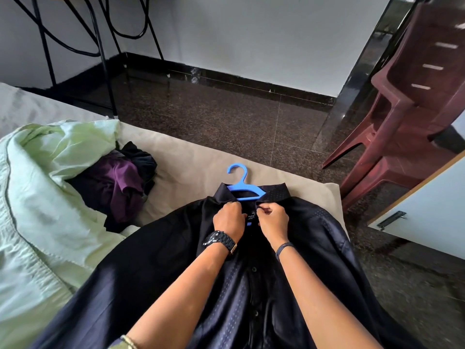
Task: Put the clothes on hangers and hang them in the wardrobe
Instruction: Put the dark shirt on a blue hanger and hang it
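A dark navy shirt (156,268) lies spread front-up on the bed, collar away from me. A blue plastic hanger (242,183) sits inside it, its hook sticking out past the collar. My left hand (229,219), with a black watch on the wrist, pinches the left edge of the shirt front just below the collar. My right hand (273,219) pinches the right edge opposite it. A white neck label shows between the two hands.
A heap of purple and black clothes (120,187) lies on the bed (191,157) to the left, beside a pale green quilt (37,197). Stacked maroon plastic chairs (407,117) stand at the right. A white wardrobe door (427,205) is at the right edge. Black metal legs stand far left.
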Tool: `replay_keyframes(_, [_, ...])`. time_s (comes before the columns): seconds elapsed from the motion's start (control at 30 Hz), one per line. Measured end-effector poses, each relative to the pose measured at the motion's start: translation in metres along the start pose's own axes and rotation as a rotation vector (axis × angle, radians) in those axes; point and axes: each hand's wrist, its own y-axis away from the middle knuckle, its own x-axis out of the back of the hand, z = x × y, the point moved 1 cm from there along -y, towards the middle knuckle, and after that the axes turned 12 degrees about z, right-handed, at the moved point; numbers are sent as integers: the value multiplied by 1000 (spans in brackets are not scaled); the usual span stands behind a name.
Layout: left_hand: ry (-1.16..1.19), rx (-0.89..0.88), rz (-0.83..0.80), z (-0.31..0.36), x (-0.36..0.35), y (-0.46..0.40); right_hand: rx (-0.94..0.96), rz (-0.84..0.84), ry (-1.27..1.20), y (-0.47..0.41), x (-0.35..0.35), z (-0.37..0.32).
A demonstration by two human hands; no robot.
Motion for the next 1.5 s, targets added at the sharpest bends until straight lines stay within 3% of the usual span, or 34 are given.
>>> replay_keyframes(0.1, [131,32,18,-2,-5,-3,-25,-63,0,-5,-2,-1])
replay_keyframes(0.27, [810,383,-16,-6,-6,-9,-122,-194,-215,-11,-5,-5])
replay_keyframes(0.37, [961,495,-84,-9,-12,-12,-151,-253,-333,-10,-3,-4])
replay_keyframes(0.5, [1014,553,-112,-11,-14,-13,-104,-316,-329,-8,-4,-1])
replay_keyframes(0.9, [1147,621,-150,-12,-12,-11,-88,-271,-284,-9,-11,10])
replay_keyframes(1.03, [1095,574,-133,-13,-14,-12,-172,-272,-374,-5,-7,4])
replay_keyframes(1.2, [856,387,-40,-15,-21,-7,-93,-331,-283,-8,-9,3])
replay_keyframes(1.5, [839,306,-99,-19,-18,-5,-95,-213,-195,-8,-16,6])
